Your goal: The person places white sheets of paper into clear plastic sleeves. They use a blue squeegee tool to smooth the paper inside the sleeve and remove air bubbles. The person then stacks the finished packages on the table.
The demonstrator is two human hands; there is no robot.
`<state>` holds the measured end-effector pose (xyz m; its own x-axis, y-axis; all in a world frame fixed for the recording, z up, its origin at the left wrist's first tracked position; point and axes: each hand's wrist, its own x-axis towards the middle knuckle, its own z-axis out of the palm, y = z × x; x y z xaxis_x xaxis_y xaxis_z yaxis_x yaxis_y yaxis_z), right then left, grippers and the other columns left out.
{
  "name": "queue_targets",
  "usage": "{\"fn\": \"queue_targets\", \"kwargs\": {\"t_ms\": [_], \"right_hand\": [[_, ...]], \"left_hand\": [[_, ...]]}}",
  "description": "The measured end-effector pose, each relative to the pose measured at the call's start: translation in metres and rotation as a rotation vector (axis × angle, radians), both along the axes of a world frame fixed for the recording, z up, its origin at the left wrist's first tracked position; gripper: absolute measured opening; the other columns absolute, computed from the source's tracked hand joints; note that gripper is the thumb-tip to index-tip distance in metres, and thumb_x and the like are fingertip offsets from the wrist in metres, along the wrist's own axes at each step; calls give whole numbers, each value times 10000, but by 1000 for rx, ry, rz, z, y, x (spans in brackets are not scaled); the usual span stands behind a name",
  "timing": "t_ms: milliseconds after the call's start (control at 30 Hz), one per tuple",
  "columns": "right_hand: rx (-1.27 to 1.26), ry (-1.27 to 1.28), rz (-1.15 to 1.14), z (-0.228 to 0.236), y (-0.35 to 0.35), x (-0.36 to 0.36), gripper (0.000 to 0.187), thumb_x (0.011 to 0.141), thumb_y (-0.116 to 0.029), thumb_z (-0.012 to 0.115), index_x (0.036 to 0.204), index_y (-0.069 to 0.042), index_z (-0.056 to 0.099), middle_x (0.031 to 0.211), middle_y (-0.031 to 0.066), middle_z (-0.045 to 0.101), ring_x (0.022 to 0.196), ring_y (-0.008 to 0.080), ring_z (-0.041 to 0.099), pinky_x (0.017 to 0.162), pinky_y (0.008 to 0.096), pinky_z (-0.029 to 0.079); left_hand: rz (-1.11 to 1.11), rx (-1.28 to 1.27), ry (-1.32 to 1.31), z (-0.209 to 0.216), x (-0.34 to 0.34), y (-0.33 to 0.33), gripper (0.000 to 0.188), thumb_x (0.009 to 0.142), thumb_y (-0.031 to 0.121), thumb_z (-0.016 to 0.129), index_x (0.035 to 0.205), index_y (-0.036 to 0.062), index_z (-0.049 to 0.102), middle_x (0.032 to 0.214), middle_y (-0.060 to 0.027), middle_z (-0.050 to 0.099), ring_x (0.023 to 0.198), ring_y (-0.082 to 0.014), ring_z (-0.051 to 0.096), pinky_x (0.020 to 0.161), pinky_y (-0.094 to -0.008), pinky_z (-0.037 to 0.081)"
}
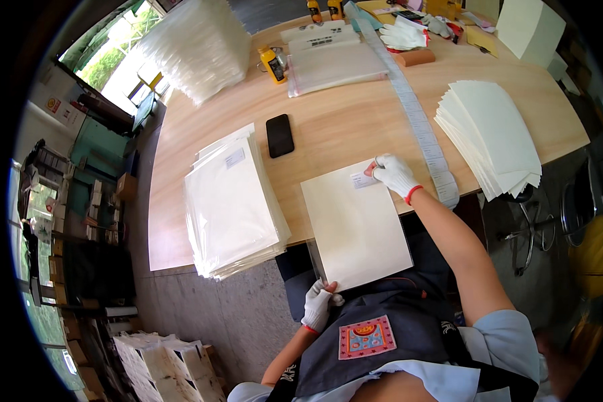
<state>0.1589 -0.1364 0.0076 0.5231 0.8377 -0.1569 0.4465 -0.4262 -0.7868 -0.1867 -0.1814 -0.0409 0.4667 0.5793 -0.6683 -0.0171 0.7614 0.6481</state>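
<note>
Head view: the right hand (pixel 393 173), in a white glove with bare fingertips, has its fingers nearly closed at the far right corner of a white sheet (pixel 358 231), beside a small label (pixel 363 180); it seems to be steadying or pressing that corner. The left hand (pixel 319 305), gloved likewise, is partly curled with its thumb at the near left corner, probably to support the end that overhangs the table (pixel 355 130) above the lap; its fingers' exact grip cannot be told.

The sheet's long axis runs near to far, its far end leaning left, the labelled end pointing away from the person.

To the left lies a stack of clear-wrapped sheets (pixel 231 208), the top one labelled at its far end too; to the right, a long label strip (pixel 422 127) and, beyond it, fanned white sheets (pixel 492 137), perhaps so placed for easy reach. A black phone (pixel 280 136) lies past the stack, and clear plastic bags (pixel 338 69) farther off.
</note>
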Motion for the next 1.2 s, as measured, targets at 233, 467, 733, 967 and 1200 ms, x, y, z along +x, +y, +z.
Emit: {"fn": "queue_targets", "kwargs": {"t_ms": [233, 467, 733, 967, 1200], "right_hand": [[202, -530, -245, -23, 1, -18, 330, 660, -328, 742, 842, -92, 599, 860, 92, 609, 794, 277, 591, 697, 364, 458], [-239, -335, 66, -5, -120, -34, 408, 759, -494, 597, 717, -88, 585, 692, 142, 616, 663, 312, 601, 569, 400, 453], [-74, 743, 281, -10, -44, -93, 143, 872, -166, 547, 806, -39, 548, 585, -34, 442, 451, 28, 368, 391, 189, 271], [336, 254, 489, 27, 96, -160, 342, 811, -356, 603, 684, -44, 548, 628, 90, 569, 567, 203, 537, 536, 346, 411], [320, 678, 369, 36, 37, -128, 196, 881, -238, 535, 922, -46, 549, 777, 55, 615, 638, 127, 568, 537, 266, 425]], "left_hand": [[-51, 77, -70, 10, 0, 0, 99, 850, 102, 584, 869, 50, 502, 681, -30, 549, 489, -114, 529, 489, -234, 467], [-162, 386, -8, 61, 9, 21, 313, 894, 146, 516, 1150, -32, 495, 865, -38, 603, 594, -77, 550, 560, -205, 466], [116, 1277, 357, 113, -38, 70, 191, 876, 31, 492, 1008, -52, 602, 818, -52, 606, 691, -117, 575, 598, -232, 475], [436, 1384, 687, 105, -114, 168, 253, 871, 18, 446, 1082, -17, 583, 1072, -115, 592, 956, -181, 562, 828, -254, 440], [913, 994, 355, 52, -104, 163, 474, 819, 10, 339, 1288, 15, 406, 1232, -161, 465, 1043, -224, 499, 862, -301, 420]]}}
